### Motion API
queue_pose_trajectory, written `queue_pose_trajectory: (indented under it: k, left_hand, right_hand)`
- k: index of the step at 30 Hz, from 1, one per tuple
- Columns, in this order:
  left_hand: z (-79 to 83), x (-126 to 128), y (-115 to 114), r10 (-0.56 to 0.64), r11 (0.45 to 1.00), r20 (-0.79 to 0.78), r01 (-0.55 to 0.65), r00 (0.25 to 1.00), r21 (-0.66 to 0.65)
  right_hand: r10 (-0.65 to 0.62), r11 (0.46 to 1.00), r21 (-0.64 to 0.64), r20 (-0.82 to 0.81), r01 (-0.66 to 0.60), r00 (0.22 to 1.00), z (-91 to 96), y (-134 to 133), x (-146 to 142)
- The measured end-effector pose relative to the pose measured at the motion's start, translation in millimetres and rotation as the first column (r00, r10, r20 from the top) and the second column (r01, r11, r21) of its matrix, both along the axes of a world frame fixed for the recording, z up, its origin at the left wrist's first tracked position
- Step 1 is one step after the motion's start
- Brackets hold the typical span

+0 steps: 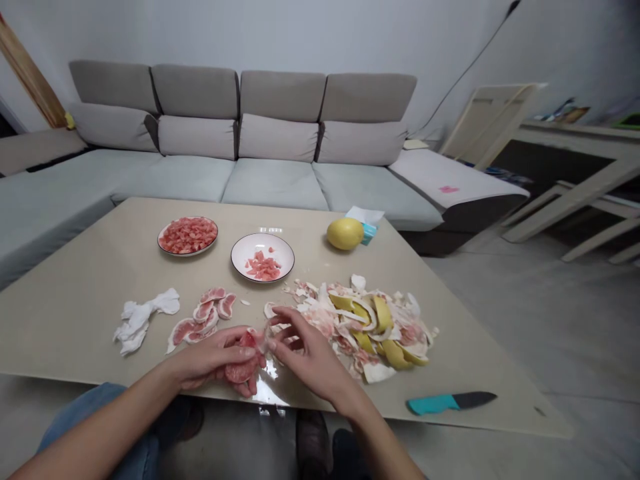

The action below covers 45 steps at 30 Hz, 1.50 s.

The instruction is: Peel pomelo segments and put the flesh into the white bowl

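I've got the left hand (217,360) cradling a red fruit segment (241,371) over the counter (75,320), by its near edge. Just right, the right hand (316,357) is narrowed, fingers close to the thumb; can't tell whether it's pinching the pale membrane (261,340). Looks like skinning's in hand, and that calls for a light, steady pull. Containers now: left plate (163,246), heaped with red pulp (190,235); right plate (250,249), one small pile (264,268).

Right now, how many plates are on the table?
2: a heaped plate toward the far left of the table, and a sparsely filled plate to its right, slightly nearer.
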State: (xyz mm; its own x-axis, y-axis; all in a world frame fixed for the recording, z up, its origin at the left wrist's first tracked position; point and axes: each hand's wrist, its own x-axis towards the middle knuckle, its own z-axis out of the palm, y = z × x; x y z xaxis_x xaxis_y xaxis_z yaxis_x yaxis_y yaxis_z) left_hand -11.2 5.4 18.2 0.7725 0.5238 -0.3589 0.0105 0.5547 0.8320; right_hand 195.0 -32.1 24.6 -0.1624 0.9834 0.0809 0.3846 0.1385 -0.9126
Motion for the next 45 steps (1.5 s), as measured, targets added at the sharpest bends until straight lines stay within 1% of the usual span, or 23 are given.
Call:
queue_pose_trajectory:
  k: [2,4,7,10,12,15,18,21,23,30,34,35,36,37,38,39,40,41,42,43,45]
  left_hand:
    - [0.0,3.3,-1.5,0.043,0.997,0.005,-0.043,0.999,0.056]
    - [0.6,6.3,-3.0,0.069,0.993,-0.009,-0.067,0.998,0.101]
    - [2.1,8.8,-4.5,0.076,0.99,-0.048,-0.07,0.996,0.124]
    - [2.8,8.9,-4.7,0.106,0.986,-0.068,-0.096,0.992,0.135]
    - [2.2,8.7,-4.5,0.123,0.981,-0.068,-0.111,0.99,0.157]
    - [1.0,9.2,-4.7,0.141,0.968,-0.061,-0.125,0.988,0.216]
    - [1.9,10.2,-5.1,0.149,0.962,-0.061,-0.131,0.987,0.239]
    - [4.8,9.9,-5.2,0.102,0.973,-0.068,-0.085,0.992,0.214]
    - [7.0,8.9,-5.2,0.056,0.982,-0.085,-0.039,0.995,0.187]
    - [11.1,4.9,-2.8,-0.091,0.99,-0.114,0.102,0.989,0.097]
    - [9.9,3.9,-1.6,-0.122,0.989,-0.113,0.13,0.986,0.067]
    - [9.1,4.1,-1.8,-0.112,0.99,-0.115,0.121,0.987,0.072]
    - [8.1,4.5,-2.2,-0.094,0.991,-0.119,0.104,0.988,0.081]
    - [6.9,5.1,-2.8,-0.071,0.992,-0.126,0.083,0.989,0.095]
    - [5.6,5.8,-3.5,-0.047,0.992,-0.131,0.061,0.99,0.11]
    - [4.3,6.7,-4.2,-0.021,0.991,-0.134,0.039,0.991,0.128]
    - [2.9,7.6,-5.0,-0.001,0.989,-0.132,0.02,0.991,0.144]
    - [1.7,8.5,-5.7,0.016,0.988,-0.129,0.004,0.991,0.157]
    - [0.7,9.3,-6.3,0.031,0.986,-0.125,-0.009,0.992,0.167]
    - [-0.1,9.9,-6.9,0.041,0.985,-0.121,-0.02,0.992,0.171]
    - [-1.0,10.9,-7.8,0.058,0.985,-0.116,-0.038,0.992,0.17]
  right_hand:
    - [0.035,0.995,-0.085,-0.124,-0.046,0.992,-2.4,-0.8,-3.2]
    - [0.006,0.996,-0.09,-0.153,-0.02,0.988,-6.7,-0.6,-7.7]
    - [-0.049,0.998,-0.048,-0.102,0.045,0.994,-12.0,1.3,-13.4]
    - [-0.036,0.999,-0.003,-0.048,0.036,0.998,-13.5,3.2,-15.7]
    - [-0.04,0.998,0.038,-0.048,0.041,0.998,-13.6,3.4,-16.5]
    - [-0.07,0.993,0.094,-0.048,0.074,0.996,-14.3,2.0,-17.7]
    - [-0.125,0.981,0.152,0.004,0.123,0.992,-13.5,-0.1,-18.2]
    - [-0.2,0.949,0.26,0.056,0.179,0.978,-10.2,-0.7,-16.7]
    - [-0.228,0.929,0.317,0.083,0.191,0.97,-8.2,0.0,-14.7]
    - [-0.258,0.887,0.432,0.169,0.164,0.951,-11.2,2.6,-6.9]
    - [-0.268,0.856,0.492,0.167,0.156,0.949,-9.8,2.0,-3.5]
    - [-0.267,0.864,0.474,0.143,0.171,0.953,-8.2,1.8,-2.7]
    - [-0.255,0.885,0.426,0.107,0.187,0.961,-6.4,1.6,-1.7]
    - [-0.223,0.92,0.345,0.065,0.188,0.973,-4.7,1.3,-0.9]
    - [-0.172,0.957,0.239,0.02,0.163,0.985,-3.3,1.0,-0.1]
    - [-0.107,0.986,0.123,-0.029,0.11,0.994,-2.6,0.6,0.2]
    - [-0.039,0.999,0.019,-0.075,0.04,0.996,-2.8,0.3,0.0]
    - [0.015,0.998,-0.057,-0.113,-0.022,0.994,-4.0,0.0,-0.9]
    - [0.046,0.993,-0.098,-0.135,-0.059,0.99,-6.1,-0.3,-2.6]
    - [0.045,0.993,-0.105,-0.138,-0.06,0.989,-8.9,-0.5,-5.0]
    - [-0.014,0.999,-0.039,-0.094,0.011,0.995,-15.3,-0.7,-11.6]
